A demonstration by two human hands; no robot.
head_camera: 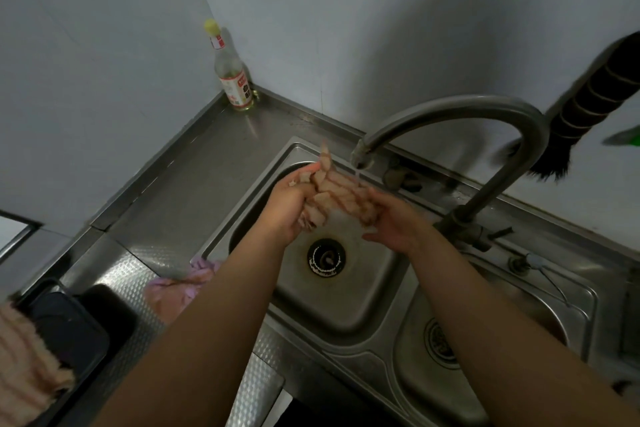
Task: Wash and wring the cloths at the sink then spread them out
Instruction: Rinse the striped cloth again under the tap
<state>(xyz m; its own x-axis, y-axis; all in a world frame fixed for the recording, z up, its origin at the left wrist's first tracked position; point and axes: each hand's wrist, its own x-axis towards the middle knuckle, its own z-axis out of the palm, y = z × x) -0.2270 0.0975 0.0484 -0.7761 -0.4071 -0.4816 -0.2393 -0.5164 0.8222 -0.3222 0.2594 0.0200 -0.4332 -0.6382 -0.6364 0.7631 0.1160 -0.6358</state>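
- Striped cloth (337,196) bunched between both hands above left sink basin (377,291), under faucet (450,121).
- Left hand (289,210) clenched around it; right hand (394,220) holds other end, fingers partly hidden.
- Pink cloth (173,291) on counter, half behind forearm.

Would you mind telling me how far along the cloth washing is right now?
Probably midway. In hand: the left hand and right hand twist a striped cloth beneath the faucet, over the sink. A striped cloth on the black tray looks already laid out, though I can't confirm it was washed. Left: the pink cloth sits bunched on the counter, and the held one needs spreading.
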